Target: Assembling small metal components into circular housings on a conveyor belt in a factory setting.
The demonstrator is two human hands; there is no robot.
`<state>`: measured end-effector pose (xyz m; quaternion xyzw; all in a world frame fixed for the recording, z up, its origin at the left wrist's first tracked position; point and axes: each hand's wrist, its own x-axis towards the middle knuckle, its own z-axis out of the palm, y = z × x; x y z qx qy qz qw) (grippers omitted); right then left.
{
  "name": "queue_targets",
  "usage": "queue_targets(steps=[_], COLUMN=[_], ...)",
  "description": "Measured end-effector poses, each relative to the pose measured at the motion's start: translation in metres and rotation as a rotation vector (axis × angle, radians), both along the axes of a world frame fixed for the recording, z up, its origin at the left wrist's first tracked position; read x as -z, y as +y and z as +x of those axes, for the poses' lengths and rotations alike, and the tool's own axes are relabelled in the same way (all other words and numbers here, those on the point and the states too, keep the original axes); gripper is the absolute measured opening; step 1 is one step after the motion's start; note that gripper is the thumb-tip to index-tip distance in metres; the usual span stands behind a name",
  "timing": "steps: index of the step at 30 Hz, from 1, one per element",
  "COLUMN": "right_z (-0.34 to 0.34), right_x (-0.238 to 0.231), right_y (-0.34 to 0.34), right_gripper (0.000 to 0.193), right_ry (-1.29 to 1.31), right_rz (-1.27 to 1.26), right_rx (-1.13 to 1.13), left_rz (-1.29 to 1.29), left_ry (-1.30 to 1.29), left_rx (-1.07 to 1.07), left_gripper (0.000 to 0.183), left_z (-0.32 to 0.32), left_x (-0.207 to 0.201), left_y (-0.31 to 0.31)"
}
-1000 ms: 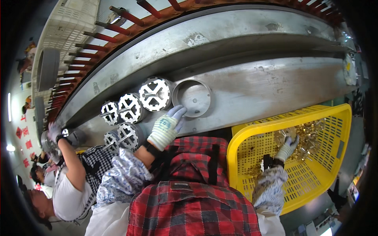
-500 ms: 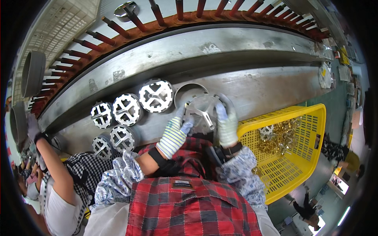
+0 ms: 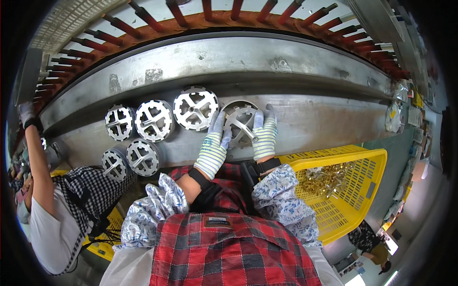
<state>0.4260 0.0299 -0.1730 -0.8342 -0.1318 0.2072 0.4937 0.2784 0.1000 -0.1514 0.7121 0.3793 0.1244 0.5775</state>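
Left hand (image 3: 213, 147) and right hand (image 3: 265, 137) half open, holding the disc (image 3: 245, 129) with thumbs and fingers at its nine and three o'clock edges. Compared with half a second ago: disc moved from the five o'clock side of the ring (image 3: 241, 101) to across its mouth, thus apparently almost in line with it; seating impossible to tell. Disc of bright, flat metal, notched rim, crossed spokes, tubular stem toward half past four; ring dull grey, thin-walled, smooth. From eight to ten o'clock, five units (image 3: 152, 121), drum-sided, with similar spoked faces. Beneath, steel bench (image 3: 329, 117), scuffed, brown-stained. Gloves (image 3: 210, 155) of striped knit, grey-tipped. At four o'clock, yellow basket (image 3: 377, 177) of slotted plastic, with glossy gold-toned parts (image 3: 329, 181) inside.
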Motion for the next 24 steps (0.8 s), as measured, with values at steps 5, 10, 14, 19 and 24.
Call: queue_targets(steps=[5, 10, 14, 19, 24], right_z=[0.001, 0.002, 0.000, -0.002, 0.000], right_x=[0.005, -0.001, -0.005, 0.007, 0.011], right_y=[0.006, 0.011, 0.013, 0.005, 0.004], right_gripper=[0.041, 0.046, 0.045, 0.039, 0.032], right_ry=[-0.171, -0.099, -0.285, -0.356, -0.483], right_rz=[-0.200, -0.182, -0.312, -0.249, -0.183], right_rx=[-0.047, -0.051, -0.116, -0.097, -0.189], left_rz=[0.216, 0.344, 0.580, 0.268, 0.375], left_ry=[0.102, 0.072, 0.025, 0.219, 0.212], left_rx=[0.065, 0.079, 0.060, 0.144, 0.162], left_gripper=[0.058, 0.060, 0.062, 0.057, 0.054], left_z=[0.002, 0.008, 0.008, 0.014, 0.014], left_x=[0.013, 0.026, 0.037, 0.019, 0.023], left_y=[-0.003, 0.002, 0.002, 0.006, 0.012])
